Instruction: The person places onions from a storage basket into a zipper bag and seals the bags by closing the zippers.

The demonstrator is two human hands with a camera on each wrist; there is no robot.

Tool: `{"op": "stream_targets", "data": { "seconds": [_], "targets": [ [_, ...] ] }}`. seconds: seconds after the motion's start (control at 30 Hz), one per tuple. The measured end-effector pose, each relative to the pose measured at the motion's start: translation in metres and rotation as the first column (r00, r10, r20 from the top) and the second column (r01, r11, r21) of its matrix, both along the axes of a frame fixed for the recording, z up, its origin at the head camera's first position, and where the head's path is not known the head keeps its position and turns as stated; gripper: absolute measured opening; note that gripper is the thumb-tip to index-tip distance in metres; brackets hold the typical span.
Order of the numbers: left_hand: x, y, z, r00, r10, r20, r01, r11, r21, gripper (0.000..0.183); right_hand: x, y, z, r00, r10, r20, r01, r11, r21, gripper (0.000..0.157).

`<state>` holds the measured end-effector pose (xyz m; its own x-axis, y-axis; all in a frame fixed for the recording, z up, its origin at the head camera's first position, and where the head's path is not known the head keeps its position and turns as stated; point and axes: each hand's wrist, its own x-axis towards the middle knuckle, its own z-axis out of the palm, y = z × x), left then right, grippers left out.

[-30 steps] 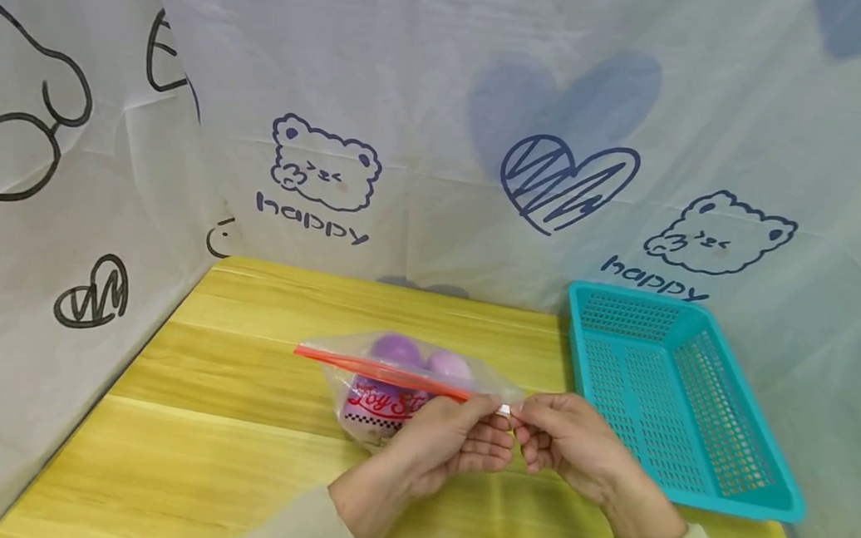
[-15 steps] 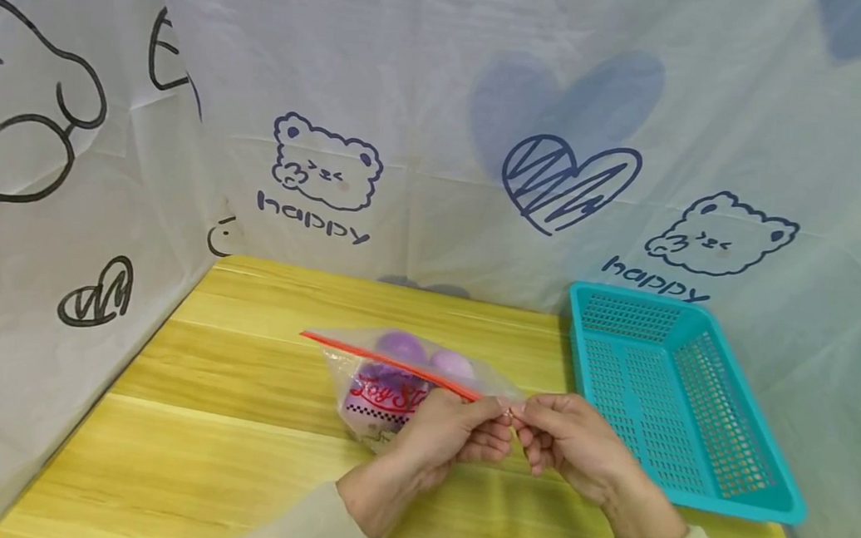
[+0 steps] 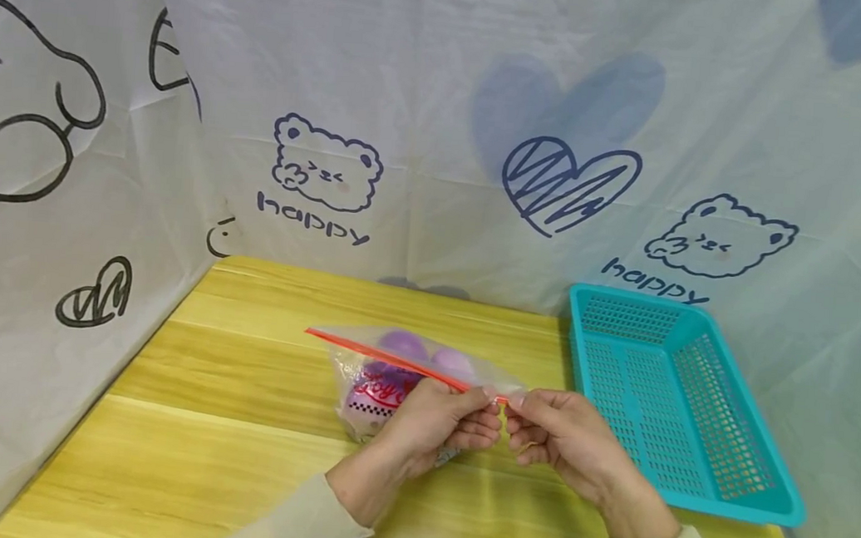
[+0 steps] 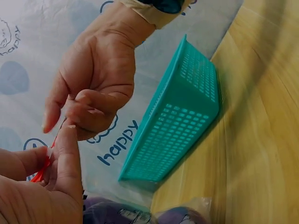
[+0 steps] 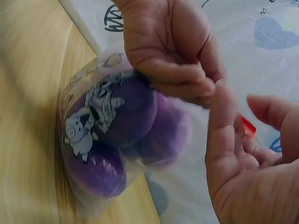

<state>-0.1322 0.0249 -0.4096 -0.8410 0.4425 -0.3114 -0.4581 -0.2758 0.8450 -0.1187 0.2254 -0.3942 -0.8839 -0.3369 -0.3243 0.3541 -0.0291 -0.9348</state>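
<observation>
A clear zip bag (image 3: 340,383) with red print and a red zip strip (image 3: 372,351) stands on the table, holding several purple round objects (image 3: 402,346). My left hand (image 3: 434,428) pinches the strip near its right end; in the left wrist view, a small white slider (image 4: 49,152) sits between thumb and finger. My right hand (image 3: 569,437) pinches the strip's right end, with a short red piece showing between the hands. In the right wrist view, the red end (image 5: 247,127) shows beside the right fingers, and pig drawings mark the bag's side.
A turquoise perforated basket (image 3: 759,392) stands on the right of the wooden table (image 3: 186,444), close to my right hand. White printed cloth (image 3: 444,78) hangs behind the table and along its left side.
My left hand has slid slightly left along the strip, away from the right hand. The white slider, seen between the hands earlier, is now covered in the head view. The right hand barely moved.
</observation>
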Motion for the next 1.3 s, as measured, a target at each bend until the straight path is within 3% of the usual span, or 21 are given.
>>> {"op": "stream_targets", "data": {
  "seconds": [0.37,0.83,1.3],
  "targets": [
    [-0.007,-0.002,0.002,0.999,-0.050,-0.002,0.050,0.998,-0.047,0.029,0.000,-0.002,-0.002,1.000,-0.004,0.024,0.006,0.997,-0.078,0.020],
    [-0.013,-0.012,0.005,0.999,-0.022,-0.030,0.021,0.999,-0.044,0.025,-0.002,0.004,0.000,0.999,0.002,0.043,0.002,0.994,-0.107,0.022],
    [-0.018,-0.022,0.004,1.000,-0.017,-0.020,0.017,1.000,-0.026,0.037,-0.007,0.007,-0.002,1.000,0.016,0.024,-0.013,0.994,-0.111,0.023]
  ]
}}
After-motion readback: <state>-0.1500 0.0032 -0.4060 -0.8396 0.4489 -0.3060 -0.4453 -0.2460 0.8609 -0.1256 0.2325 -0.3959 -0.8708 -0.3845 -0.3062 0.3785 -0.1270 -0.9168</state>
